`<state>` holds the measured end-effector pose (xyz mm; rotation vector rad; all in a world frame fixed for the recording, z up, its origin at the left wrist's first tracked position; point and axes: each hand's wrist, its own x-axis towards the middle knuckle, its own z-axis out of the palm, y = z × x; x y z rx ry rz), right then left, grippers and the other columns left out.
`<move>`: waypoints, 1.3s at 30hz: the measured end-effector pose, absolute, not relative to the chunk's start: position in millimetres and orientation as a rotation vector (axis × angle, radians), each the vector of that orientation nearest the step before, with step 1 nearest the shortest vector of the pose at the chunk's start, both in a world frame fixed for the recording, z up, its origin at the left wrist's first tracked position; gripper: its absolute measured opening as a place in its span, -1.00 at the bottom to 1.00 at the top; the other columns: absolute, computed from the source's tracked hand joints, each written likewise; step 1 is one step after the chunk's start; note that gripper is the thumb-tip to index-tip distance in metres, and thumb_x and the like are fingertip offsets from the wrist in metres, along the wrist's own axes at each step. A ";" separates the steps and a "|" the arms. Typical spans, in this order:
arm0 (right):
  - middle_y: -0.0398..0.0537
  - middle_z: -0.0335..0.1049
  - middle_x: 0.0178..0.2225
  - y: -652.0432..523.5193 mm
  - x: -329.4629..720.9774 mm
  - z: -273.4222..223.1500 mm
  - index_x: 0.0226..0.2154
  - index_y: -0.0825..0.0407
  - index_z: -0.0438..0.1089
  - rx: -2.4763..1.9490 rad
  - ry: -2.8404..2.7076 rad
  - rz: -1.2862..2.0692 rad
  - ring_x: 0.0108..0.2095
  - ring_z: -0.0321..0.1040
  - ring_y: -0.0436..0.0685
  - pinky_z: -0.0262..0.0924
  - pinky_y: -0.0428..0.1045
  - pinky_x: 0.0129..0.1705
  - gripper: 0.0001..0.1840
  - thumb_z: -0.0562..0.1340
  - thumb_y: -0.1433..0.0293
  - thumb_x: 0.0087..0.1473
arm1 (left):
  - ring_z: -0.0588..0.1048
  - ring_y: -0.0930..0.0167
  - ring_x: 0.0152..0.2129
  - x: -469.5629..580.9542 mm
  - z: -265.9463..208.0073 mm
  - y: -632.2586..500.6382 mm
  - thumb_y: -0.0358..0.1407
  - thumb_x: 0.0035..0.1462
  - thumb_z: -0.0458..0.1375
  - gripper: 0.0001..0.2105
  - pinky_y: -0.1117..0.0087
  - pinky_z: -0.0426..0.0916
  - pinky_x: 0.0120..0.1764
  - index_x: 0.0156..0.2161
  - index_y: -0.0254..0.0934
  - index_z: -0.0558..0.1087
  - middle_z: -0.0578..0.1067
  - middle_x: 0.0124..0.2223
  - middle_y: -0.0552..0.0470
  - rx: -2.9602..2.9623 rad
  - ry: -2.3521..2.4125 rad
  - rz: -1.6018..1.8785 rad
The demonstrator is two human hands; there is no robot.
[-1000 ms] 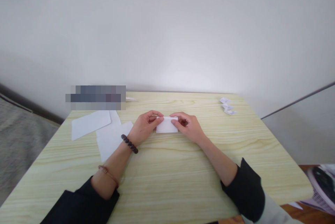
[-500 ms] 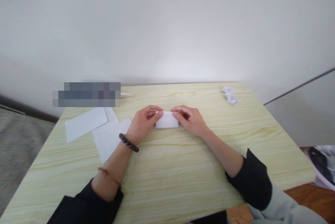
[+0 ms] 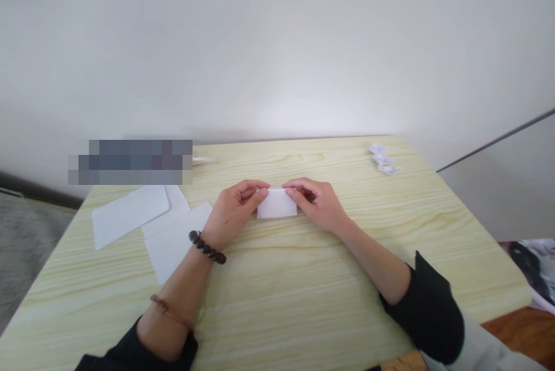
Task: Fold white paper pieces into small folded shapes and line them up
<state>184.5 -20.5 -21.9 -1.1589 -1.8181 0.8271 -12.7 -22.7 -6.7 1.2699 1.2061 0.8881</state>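
Note:
Between my two hands is a small white rectangle of paper (image 3: 277, 204), held just above or on the table; which one I cannot tell. My left hand (image 3: 237, 209) pinches its upper left corner, thumb in front and fingers behind. At the upper right corner my right hand (image 3: 315, 202) grips the paper the same way. The sheet faces me, its long side across. Whatever lies behind it is hidden by the paper and the curled fingers.
White sheets (image 3: 177, 244) and a white card with rounded corners (image 3: 130, 216) lie at left on the wooden table (image 3: 277, 307). Several small folded paper pieces (image 3: 384, 158) stand at the far right. A pixelated patch covers something at the back left. Behind is a white wall (image 3: 277, 41).
The view has shifted slightly, so the table's contents appear a little lower and the left sheets farther left. Both hands keep the same hold on the paper.

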 end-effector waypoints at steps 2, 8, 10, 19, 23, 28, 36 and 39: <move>-0.11 0.47 -0.46 -20.2 184.6 -22.4 -0.25 0.03 0.47 -1.159 -1.815 0.827 -0.55 0.30 -0.04 0.17 -0.12 -0.50 -0.77 0.16 0.28 0.13 | 0.50 0.35 -0.35 -12.9 -7.3 -22.3 -0.01 -0.07 0.25 -0.58 0.40 0.40 -0.30 -0.20 -0.29 0.46 0.58 -0.28 -0.01 1.275 1.205 0.892; -0.12 0.47 -0.47 -19.1 184.6 -23.0 -0.25 0.02 0.48 -1.143 -1.808 0.846 -0.57 0.29 -0.04 0.17 -0.12 -0.53 -0.76 0.17 0.26 0.12 | 0.49 0.36 -0.38 -11.8 -2.8 -22.9 0.01 -0.09 0.25 -0.57 0.40 0.38 -0.33 -0.21 -0.30 0.47 0.57 -0.29 -0.01 1.314 1.263 0.882; -0.13 0.47 -0.48 -19.3 184.7 -22.9 -0.25 0.01 0.48 -1.143 -1.806 0.851 -0.58 0.29 -0.04 0.17 -0.13 -0.53 -0.76 0.17 0.25 0.11 | 0.49 0.36 -0.39 -11.2 -1.2 -23.2 0.01 -0.09 0.25 -0.57 0.40 0.38 -0.34 -0.21 -0.30 0.48 0.57 -0.31 -0.01 1.322 1.274 0.883; -0.14 0.43 -0.52 -19.5 185.3 -24.2 -0.25 0.02 0.47 -1.138 -1.791 0.885 -0.59 0.28 -0.04 0.18 -0.12 -0.53 -0.77 0.18 0.28 0.10 | 0.47 0.40 -0.43 -11.2 -3.6 -22.7 -0.03 -0.10 0.26 -0.60 0.44 0.34 -0.38 -0.23 -0.29 0.48 0.55 -0.34 0.02 1.281 1.237 0.908; -0.14 0.43 -0.52 -19.7 185.7 -24.7 -0.25 0.01 0.47 -1.145 -1.783 0.887 -0.59 0.29 -0.04 0.19 -0.12 -0.53 -0.78 0.19 0.27 0.10 | 0.46 0.41 -0.44 -11.7 -3.6 -22.7 -0.06 -0.09 0.27 -0.63 0.44 0.34 -0.38 -0.24 -0.30 0.47 0.55 -0.35 0.02 1.262 1.216 0.911; -0.12 0.45 -0.49 -19.8 185.4 -25.6 -0.25 0.02 0.47 -1.144 -1.787 0.892 -0.58 0.30 -0.04 0.22 -0.11 -0.51 -0.77 0.18 0.27 0.11 | 0.47 0.41 -0.44 -12.1 -4.1 -22.9 -0.06 -0.07 0.26 -0.63 0.44 0.34 -0.38 -0.24 -0.31 0.47 0.57 -0.33 0.01 1.273 1.219 0.913; -0.13 0.45 -0.50 -18.1 185.1 -25.2 -0.27 0.02 0.47 -1.135 -1.804 0.866 -0.58 0.28 -0.05 0.18 -0.13 -0.53 -0.79 0.18 0.28 0.11 | 0.51 0.38 -0.38 -12.5 -3.0 -22.2 -0.08 -0.04 0.23 -0.60 0.43 0.39 -0.32 -0.14 -0.30 0.50 0.59 -0.28 0.01 1.296 1.258 0.865; -0.13 0.45 -0.50 -18.8 185.7 -23.8 -0.27 0.02 0.48 -1.139 -1.818 0.856 -0.58 0.27 -0.05 0.15 -0.13 -0.54 -0.80 0.19 0.30 0.10 | 0.52 0.37 -0.39 -12.0 -1.0 -22.7 -0.08 -0.05 0.23 -0.64 0.43 0.41 -0.33 -0.20 -0.30 0.52 0.59 -0.31 0.01 1.311 1.270 0.866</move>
